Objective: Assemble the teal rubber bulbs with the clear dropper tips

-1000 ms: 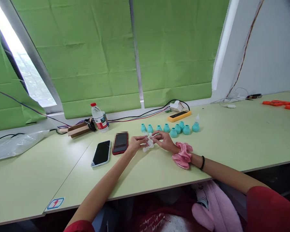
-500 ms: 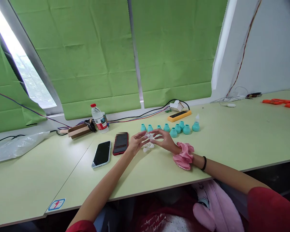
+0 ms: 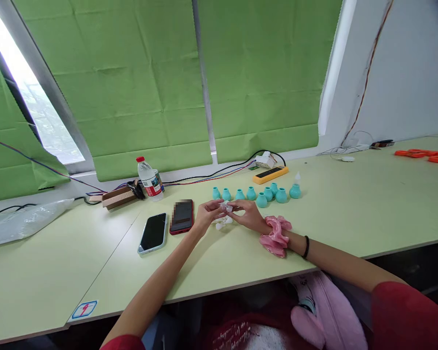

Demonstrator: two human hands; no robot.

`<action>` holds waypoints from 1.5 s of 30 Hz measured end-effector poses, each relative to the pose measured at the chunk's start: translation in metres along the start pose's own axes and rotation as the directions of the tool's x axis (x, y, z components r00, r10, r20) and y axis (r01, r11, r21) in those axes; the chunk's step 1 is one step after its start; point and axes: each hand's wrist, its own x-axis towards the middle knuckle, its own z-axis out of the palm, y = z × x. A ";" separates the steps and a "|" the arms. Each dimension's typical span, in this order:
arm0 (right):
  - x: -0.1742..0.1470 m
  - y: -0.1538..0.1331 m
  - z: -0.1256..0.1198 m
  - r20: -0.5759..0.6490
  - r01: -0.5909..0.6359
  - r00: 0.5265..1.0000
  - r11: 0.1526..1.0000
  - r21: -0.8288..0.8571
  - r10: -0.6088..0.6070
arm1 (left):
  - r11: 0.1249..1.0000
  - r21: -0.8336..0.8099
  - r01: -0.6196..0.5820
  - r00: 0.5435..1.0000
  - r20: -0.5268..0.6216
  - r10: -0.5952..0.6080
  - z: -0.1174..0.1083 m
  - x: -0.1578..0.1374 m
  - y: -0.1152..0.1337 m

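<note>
Both hands meet over the table, pinching a small whitish translucent plastic piece (image 3: 226,207) between their fingertips. My left hand (image 3: 207,214) grips it from the left and my right hand (image 3: 248,214) from the right; its exact shape is partly hidden by the fingers. Just beneath lie a few similar white pieces (image 3: 223,223) on the tabletop. Behind the hands stand several small turquoise round-bodied pots with narrow necks (image 3: 262,200). One turquoise pot (image 3: 295,191) at the right end has a pointed translucent tip (image 3: 297,178) on top.
Left of my hands lie a light-cased phone (image 3: 153,233) and a red-cased phone (image 3: 181,217). A water bottle (image 3: 149,180), an open cardboard box (image 3: 118,197) and a yellow power strip (image 3: 270,175) are at the back. Orange objects (image 3: 416,153) lie far right.
My hands have drawn slightly closer together around the whitish piece, with the right fingers lower and more closed. The pots and phones have stayed in place.
</note>
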 end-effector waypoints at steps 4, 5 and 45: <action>-0.002 0.002 0.001 0.023 0.045 0.999 0.999 -0.007 -0.045 | 1.000 0.027 0.010 1.000 -0.024 -0.009 -0.001 0.001 -0.003; -0.002 0.003 0.001 0.033 0.044 0.998 0.999 -0.008 -0.043 | 0.999 0.033 0.011 1.000 -0.021 -0.010 -0.001 0.001 -0.003; 0.020 0.026 -0.022 0.033 -0.095 0.994 0.987 -0.130 0.100 | 0.802 0.573 -0.169 0.955 -0.105 0.276 0.005 -0.002 -0.003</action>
